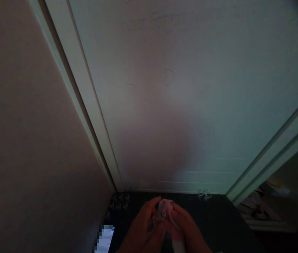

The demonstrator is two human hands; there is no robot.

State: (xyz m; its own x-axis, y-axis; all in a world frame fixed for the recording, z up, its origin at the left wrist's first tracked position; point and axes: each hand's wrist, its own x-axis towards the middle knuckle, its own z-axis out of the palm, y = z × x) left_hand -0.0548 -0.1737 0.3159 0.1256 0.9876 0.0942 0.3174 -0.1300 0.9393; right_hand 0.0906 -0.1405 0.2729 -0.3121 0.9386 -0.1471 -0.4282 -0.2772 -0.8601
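Note:
Both hands meet at the bottom centre of the dim view, over a dark floor. My left hand [141,226] and my right hand [188,230] are closed together around a small pale crumpled thing with pinkish marks [165,208], maybe cloth or paper; I cannot make out what it is. Its top pokes out between my fingertips, and a pale strip hangs down between my palms.
A white closed door [191,105] fills the view ahead, with its frame [85,105] and a beige wall [27,140] to the left. A pixelated bright patch [105,239] lies on the floor at left. Shelves with papers [265,200] show at lower right.

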